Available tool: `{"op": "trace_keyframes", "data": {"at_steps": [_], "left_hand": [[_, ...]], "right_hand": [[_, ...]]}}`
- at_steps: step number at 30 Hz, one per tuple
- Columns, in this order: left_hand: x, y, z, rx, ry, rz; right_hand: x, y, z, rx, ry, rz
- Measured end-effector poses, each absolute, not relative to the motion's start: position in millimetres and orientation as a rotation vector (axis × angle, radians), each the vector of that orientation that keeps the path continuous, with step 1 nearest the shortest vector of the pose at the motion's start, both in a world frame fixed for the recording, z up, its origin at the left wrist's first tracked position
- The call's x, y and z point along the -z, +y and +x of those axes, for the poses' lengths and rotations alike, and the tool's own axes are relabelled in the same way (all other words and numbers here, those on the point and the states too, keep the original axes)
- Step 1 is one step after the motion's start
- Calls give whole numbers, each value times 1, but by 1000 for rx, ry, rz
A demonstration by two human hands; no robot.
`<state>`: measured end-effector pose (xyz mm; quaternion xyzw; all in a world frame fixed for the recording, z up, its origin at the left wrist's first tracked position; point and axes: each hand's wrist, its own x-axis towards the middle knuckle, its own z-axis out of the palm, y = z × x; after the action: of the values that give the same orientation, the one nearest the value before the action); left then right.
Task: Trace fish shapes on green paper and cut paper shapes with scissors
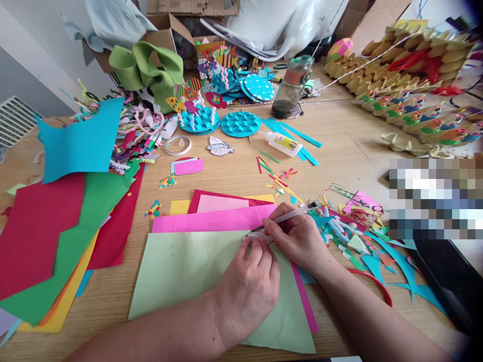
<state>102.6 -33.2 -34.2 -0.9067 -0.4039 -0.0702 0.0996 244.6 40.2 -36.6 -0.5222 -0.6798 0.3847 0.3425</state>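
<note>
My right hand is closed around a slim white-barrelled pen, its point at the edge of a small pale paper cutout with a dark outline. With its fingers bent and pressed together, my left hand holds that cutout down near the top edge of a light green sheet. The fingers cover most of the cutout, so its full shape is hidden. Under the green sheet lies a pink sheet, with red paper and yellow paper behind it.
Coloured sheets are piled at left. Paper scraps and red scissor handles lie at right, beside a black object. Farther back are fish-shaped cutouts, a glue bottle, tape, blue discs and a drink bottle.
</note>
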Motion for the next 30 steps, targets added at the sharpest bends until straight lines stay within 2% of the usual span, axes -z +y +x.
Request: {"op": "trace_keyframes", "data": {"at_steps": [30], "left_hand": [[33,-34,103,196,-1185,-2673]], "right_hand": [[33,40,243,-951,-1814,-1367]]}}
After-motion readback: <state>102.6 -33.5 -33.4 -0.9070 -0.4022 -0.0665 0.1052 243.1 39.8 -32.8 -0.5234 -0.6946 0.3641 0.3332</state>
